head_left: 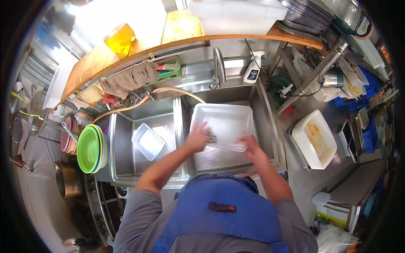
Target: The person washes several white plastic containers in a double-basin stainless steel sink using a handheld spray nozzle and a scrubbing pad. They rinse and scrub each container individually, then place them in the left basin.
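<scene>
A white plastic tub (226, 118) is tilted over the right basin of a steel double sink (218, 163). My right hand (252, 147) grips its near right corner. My left hand (199, 137) is at the tub's near left side, fingers spread and blurred, with a small metallic-looking thing at the fingertips; whether it holds that cannot be told. A small white plastic container (148, 141) lies in the left basin. Behind the right basin rises a steel faucet (219, 68), and an orange-brown hose (177, 90) runs across the back into that basin.
Nested green and other coloured bowls (88, 148) stand left of the sink. At the back right is a white spray bottle (253, 68). A white tub with yellowish residue (329, 142) sits on the right counter. A wooden shelf (183, 27) spans the back, holding a yellow bowl (119, 38).
</scene>
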Tool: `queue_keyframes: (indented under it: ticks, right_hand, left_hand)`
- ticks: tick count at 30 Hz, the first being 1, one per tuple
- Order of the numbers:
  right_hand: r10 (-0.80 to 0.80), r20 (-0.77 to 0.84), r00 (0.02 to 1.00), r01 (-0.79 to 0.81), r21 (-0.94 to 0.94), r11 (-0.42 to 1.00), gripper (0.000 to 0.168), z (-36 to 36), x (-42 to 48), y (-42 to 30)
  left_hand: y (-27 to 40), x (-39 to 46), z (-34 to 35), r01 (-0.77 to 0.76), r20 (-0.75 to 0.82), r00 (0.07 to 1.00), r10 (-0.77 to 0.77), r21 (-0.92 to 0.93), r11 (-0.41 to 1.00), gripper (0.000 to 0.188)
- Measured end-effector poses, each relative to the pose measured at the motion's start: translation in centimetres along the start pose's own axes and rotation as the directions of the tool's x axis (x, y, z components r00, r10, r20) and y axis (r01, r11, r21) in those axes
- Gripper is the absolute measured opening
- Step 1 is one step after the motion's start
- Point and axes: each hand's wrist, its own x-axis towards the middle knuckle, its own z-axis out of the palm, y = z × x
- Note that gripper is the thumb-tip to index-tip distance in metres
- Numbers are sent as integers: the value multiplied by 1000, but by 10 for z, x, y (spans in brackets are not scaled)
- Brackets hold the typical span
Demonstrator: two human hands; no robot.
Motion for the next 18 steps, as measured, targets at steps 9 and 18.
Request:
queue_keyframes:
  ticks: [9,18]
  right_hand:
    - [5,-143,990,10,106,994,27,83,-16,22]
    - [-177,-252,952,208,103,973,60,51,-9,15]
  left_hand:
    - [55,24,12,-246,-261,947,189,-204,948,12]
    - [37,14,15,-89,-75,994,78,-155,984,27]
